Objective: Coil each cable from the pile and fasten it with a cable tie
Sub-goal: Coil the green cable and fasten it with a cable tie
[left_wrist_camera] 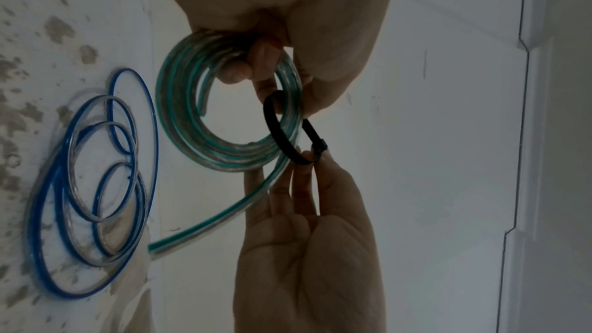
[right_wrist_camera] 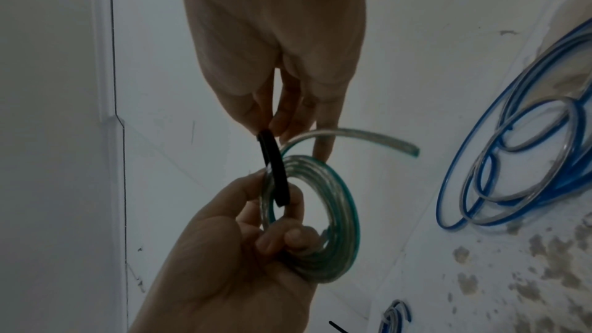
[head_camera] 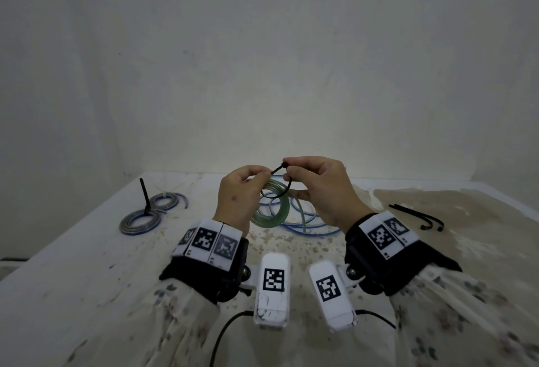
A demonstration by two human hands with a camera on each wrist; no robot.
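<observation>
My left hand (head_camera: pixel 256 183) holds a coiled green-striped clear cable (head_camera: pixel 272 210) up above the table, fingers curled through the coil (left_wrist_camera: pixel 224 141). A black cable tie (head_camera: pixel 279 170) loops around one side of the coil (right_wrist_camera: pixel 336 212). My right hand (head_camera: pixel 288 170) pinches the tie (left_wrist_camera: pixel 281 131) at its head between thumb and fingertips. In the right wrist view the tie (right_wrist_camera: pixel 272 161) runs from the right hand (right_wrist_camera: pixel 269 131) down to the left hand (right_wrist_camera: pixel 281 234). One loose green end (right_wrist_camera: pixel 368 136) sticks out past the coil.
A loose blue-striped cable (head_camera: pixel 309 223) lies in loops on the stained table (head_camera: pixel 87 264) under the hands. Two tied coils (head_camera: pixel 140 221) rest at the left, one tie tail standing upright. Spare black ties (head_camera: pixel 417 215) lie at the right. A wall stands close behind.
</observation>
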